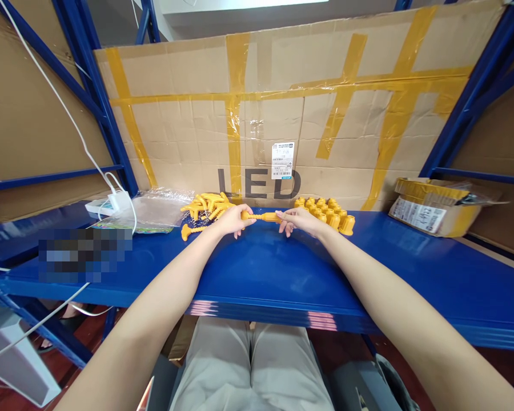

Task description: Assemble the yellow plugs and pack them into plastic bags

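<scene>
Both my hands meet at the back middle of the blue shelf [282, 268]. My left hand [232, 220] grips one end of a yellow plastic rod [262, 217]. My right hand [298, 219] holds the rod's other end. A pile of similar yellow rod parts [208, 205] lies just behind and left of my left hand. One loose yellow rod part [191, 231] rests on the shelf beside it. Several yellow caps [328, 211] stand in a cluster behind and right of my right hand.
A taped cardboard sheet [282, 114] marked LED forms the back wall. Clear plastic bags [158, 208] and a white charger with cable [115, 200] lie at the left. A cardboard box [432, 208] sits at the right. Blue rack posts stand on both sides.
</scene>
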Motion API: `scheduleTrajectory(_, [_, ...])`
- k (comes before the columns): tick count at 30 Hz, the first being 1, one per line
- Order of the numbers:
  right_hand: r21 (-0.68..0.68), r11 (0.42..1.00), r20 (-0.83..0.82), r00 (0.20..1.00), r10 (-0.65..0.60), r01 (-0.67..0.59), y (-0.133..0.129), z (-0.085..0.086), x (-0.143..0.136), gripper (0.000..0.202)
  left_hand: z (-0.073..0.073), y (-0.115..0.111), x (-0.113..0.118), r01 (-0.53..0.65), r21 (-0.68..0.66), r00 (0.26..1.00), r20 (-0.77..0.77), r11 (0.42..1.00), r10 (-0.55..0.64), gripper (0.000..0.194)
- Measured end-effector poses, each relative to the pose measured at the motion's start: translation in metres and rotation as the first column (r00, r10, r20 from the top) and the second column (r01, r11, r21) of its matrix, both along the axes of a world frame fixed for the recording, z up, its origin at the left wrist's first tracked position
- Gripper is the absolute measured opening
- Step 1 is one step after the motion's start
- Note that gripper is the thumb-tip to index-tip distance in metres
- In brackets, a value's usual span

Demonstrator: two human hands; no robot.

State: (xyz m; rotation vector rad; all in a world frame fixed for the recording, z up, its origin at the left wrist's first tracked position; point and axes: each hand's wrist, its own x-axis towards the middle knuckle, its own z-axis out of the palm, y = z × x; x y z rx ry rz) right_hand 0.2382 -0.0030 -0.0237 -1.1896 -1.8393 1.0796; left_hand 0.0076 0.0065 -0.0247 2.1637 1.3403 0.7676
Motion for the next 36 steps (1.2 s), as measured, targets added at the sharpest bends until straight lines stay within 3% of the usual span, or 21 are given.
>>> scheduleTrajectory(12, [-0.174,0.984,-0.076,0.996,-0.055,0.041,0.001,-0.004,-0.005,0.052,0.0,-0.002,0.002,0.011,0.013,1.0,-0.021,1.0,-0.01,0.02])
scheduleTrajectory(23, [-0.416,0.901,-0.119,0.975,-0.187,0.122,-0.003,0.003,-0.015,0.053,0.001,-0.005,0.004,0.004,0.021,1.0,-0.012,1.0,-0.004,0.02])
scheduleTrajectory(36, [-0.485,0.87,-0.124,0.977,-0.176,0.095,-0.001,0.002,-0.013,0.051,0.002,-0.006,0.005,0.0,0.003,0.999,-0.033,1.0,0.0,0.018])
